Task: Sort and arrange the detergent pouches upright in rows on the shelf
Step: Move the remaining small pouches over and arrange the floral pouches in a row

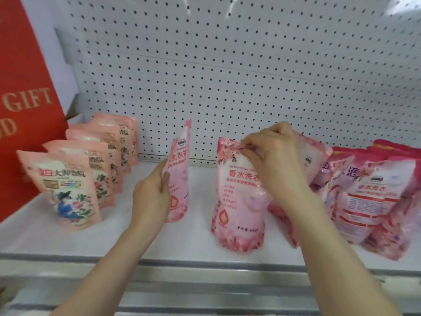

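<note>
**Tip-Over Risk at Release**

The left hand [151, 197] gripped the edge-on pink pouch [180, 165] by its side. The right hand [274, 153] pinched the top seam of the front-facing pink pouch [237, 201]. Both stood on the shelf [193, 240] (bases likely soft). Early release could topple either into the slumped pouch heap [376, 197].

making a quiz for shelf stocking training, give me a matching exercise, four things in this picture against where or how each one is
Things:
1. left hand
2. right hand
3. peach pouches
4. red box

Place or state:
A. leftmost of all
B. pinches the top of the front-facing pink pouch
C. upright in a row running back
D. grips the sideways pink pouch

Pairs: 1-D, 2-B, 3-C, 4-A
</note>
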{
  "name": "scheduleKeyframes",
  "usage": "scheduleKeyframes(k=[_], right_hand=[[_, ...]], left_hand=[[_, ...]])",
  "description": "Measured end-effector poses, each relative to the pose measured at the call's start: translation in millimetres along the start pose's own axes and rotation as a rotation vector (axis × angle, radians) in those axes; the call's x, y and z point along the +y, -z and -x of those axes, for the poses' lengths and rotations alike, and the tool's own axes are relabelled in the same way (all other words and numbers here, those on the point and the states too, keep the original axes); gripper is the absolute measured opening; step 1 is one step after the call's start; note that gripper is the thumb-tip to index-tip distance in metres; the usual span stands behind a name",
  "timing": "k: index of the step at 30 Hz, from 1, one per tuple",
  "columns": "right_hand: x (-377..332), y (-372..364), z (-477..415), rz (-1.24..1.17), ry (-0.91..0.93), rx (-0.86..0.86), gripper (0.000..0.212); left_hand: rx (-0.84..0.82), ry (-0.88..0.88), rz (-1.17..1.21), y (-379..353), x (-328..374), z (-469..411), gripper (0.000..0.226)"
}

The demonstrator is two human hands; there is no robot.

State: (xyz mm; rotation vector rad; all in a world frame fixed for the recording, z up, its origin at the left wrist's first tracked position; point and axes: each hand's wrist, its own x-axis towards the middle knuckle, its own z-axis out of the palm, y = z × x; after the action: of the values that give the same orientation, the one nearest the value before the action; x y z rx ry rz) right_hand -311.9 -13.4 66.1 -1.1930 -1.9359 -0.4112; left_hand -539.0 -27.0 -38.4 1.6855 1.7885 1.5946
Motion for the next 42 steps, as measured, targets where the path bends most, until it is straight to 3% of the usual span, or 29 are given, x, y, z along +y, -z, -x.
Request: scheduleKeyframes(k=[7,11,16,19,26,33,39,42], right_hand=[[3.1,-9.8,-3.1,-0.013,-0.063,0.052,0.015],[13.2,-9.3,10.5,-0.497,-0.336,-0.003,0.010],[6.0,-34.6,43.4,-0.960,-0.640,-0.046,0.009],[8.0,-43.7,46.9,-1.026,-0.681,-0.048,0.012],[39.1,-58.9,37.6,-1.127,-0.915,-0.078,0.014],[47.2,-57.5,37.6,-1.136,-0.768,-0.251,0.018],[27.4,-90.0,-15.7,-0.967,-0.645,-0.225,0.006],[19.2,-119.0,-55.7,-1.063,-0.644,-0.212,0.006]], left_hand=[[-0.307,-0.084,0.193,8.4,6.8,24.1,0.070],[-0.242,0.156,0.451,16.3,-12.9,4.6,0.046],[-0.489,0.103,0.442,17.0,-28.0,-24.6,0.088],[-0.639,0.060,0.488,17.2,-25.4,-35.9,0.086],[-0.368,0.070,0.346,13.5,-25.5,-22.9,0.058],[-0.412,0.123,0.432,29.2,-34.6,-7.6,0.052],[-0.309,0.165,0.343,40.8,-34.2,2.0,0.054],[-0.270,0.166,0.347,42.1,-34.9,5.6,0.051]])
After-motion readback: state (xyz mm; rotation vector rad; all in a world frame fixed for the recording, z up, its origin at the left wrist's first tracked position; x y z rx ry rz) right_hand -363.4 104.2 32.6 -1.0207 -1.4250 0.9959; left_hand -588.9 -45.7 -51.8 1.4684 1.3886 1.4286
